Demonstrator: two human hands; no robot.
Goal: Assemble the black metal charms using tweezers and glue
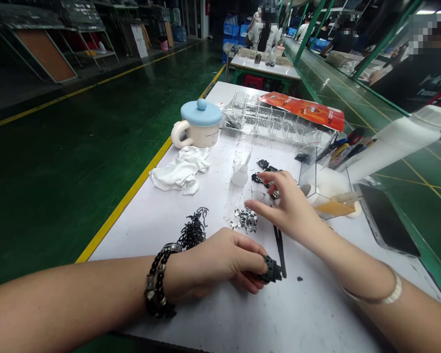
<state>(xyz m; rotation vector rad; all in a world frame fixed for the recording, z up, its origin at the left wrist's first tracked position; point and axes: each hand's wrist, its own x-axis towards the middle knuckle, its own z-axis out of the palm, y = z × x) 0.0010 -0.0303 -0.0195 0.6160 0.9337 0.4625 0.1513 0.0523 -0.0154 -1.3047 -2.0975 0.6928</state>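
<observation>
Left hand [220,255] pinches black perforated block [271,270]; right hand [290,206], block's one o'clock, half-open, seemingly empty; likely unfinished, silver metal pieces [249,220] loose at eleven.

One held block [272,270], one lidded mug [205,135]

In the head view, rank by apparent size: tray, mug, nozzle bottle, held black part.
1. Tray
2. Mug
3. Nozzle bottle and black part: too alike to rank; the left hand partly covers the latter.
</observation>
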